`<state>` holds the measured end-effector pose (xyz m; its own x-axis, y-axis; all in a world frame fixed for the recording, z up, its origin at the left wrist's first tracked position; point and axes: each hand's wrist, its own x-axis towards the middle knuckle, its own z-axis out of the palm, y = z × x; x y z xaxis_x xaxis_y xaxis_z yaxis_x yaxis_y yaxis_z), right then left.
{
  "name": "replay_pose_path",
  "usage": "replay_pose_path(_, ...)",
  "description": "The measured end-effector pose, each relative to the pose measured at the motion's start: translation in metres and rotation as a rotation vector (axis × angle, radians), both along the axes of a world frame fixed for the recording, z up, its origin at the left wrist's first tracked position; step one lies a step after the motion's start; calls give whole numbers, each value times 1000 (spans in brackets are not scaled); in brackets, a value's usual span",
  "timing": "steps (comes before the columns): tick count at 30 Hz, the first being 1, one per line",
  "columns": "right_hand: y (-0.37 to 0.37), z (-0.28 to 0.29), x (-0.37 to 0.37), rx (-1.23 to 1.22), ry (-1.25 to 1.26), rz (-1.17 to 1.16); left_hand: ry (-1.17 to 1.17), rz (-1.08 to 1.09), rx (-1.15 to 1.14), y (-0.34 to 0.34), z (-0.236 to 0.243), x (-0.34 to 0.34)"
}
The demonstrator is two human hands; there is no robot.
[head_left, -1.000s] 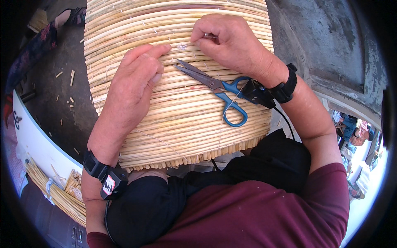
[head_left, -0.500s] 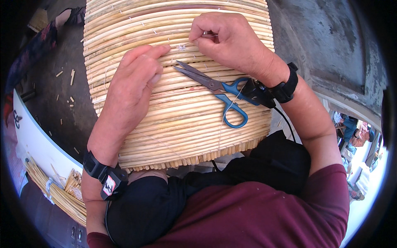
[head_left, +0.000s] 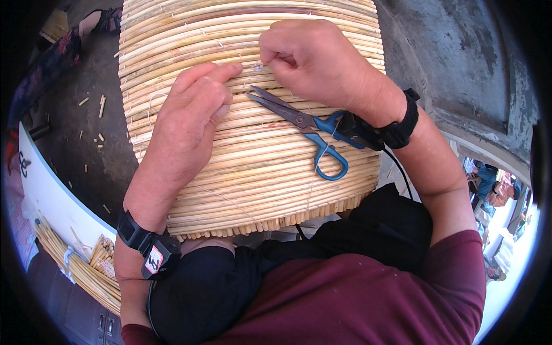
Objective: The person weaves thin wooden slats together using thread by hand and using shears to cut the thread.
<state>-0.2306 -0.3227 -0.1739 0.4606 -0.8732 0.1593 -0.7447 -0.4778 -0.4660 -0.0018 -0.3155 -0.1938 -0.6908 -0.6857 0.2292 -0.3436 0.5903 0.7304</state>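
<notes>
Cane basket is lying across the lap, its rows running crosswise. Left hand is pressing flat and open on the upper rows, seemingly steadying the canes. Right hand is pinching closed on a thin thread just above the scissors, which are resting on the basket, blades parted. Against a second ago, hands and scissors are sitting nearly unchanged.

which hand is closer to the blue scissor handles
Right. The right hand has its wrist right over the blue scissor handles; the left hand lies flat on the cane basket, beyond the blade tips.
</notes>
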Motion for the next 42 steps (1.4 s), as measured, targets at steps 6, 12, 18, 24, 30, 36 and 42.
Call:
replay_pose_path(6, 3, 8, 20, -57, 208, 75, 2, -13, -15, 0, 0, -1)
replay_pose_path(12, 4, 10, 12, -73, 206, 89, -1, -3, 30, 0, 0, -1)
replay_pose_path(18, 8, 5, -6, 32, -75, -44, -15, 17, 11, 1, 0, 0)
replay_pose_path(24, 9, -2, -7, -26, -119, -19, -55, 2, 19, 1, 2, 1)
replay_pose_path(30, 10, -4, -4, -35, -55, -20, -43, -4, 24, 0, 1, 1)
replay_pose_path(36, 5, 1, 1, -48, 44, 46, -45, -6, 21, 1, 0, 1)
replay_pose_path(42, 4, 3, 13, -117, 165, 139, -29, -11, -18, 0, -1, 0)
